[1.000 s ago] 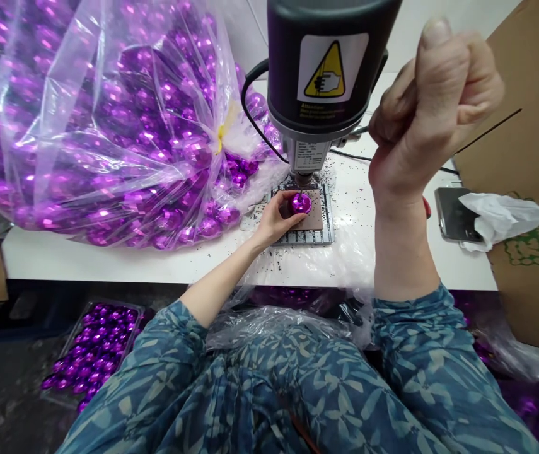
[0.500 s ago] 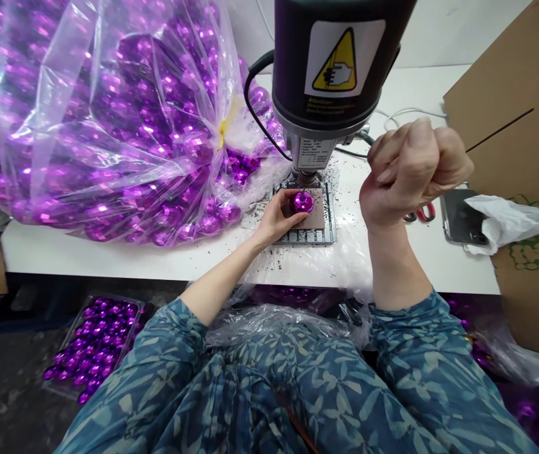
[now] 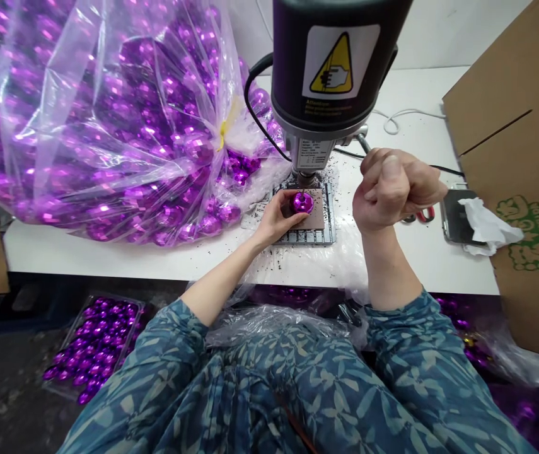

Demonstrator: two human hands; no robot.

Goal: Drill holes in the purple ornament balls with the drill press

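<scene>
The left hand [image 3: 278, 221] is curved around a shiny purple ornament ball [image 3: 302, 202], gripping it from the side, so the round ball cannot roll on the brown pad [image 3: 319, 217]. This pad lies on a metal grid base [image 3: 304, 236] near the front edge of the white table [image 3: 108, 258], directly under the head of a bench drill [image 3: 326, 69]. The right hand [image 3: 394, 189] is closed in a fist beside the drill; it seems to grip the feed lever [image 3: 364, 144], although the fingers hide that part. Dark shavings [image 3: 278, 258] lie around the base. Toward the table's left side, a clear plastic bag [image 3: 23, 82] closed with a yellow tie [image 3: 223, 133] contains many purple balls [image 3: 122, 126]. Below the front edge, a tray [image 3: 108, 300] on the floor is filled with smaller purple balls [image 3: 94, 343]. Toward the right edge are red-handled scissors [image 3: 423, 215], a phone [image 3: 456, 217] and a tissue [image 3: 484, 227], next to a cardboard box [image 3: 524, 157].
</scene>
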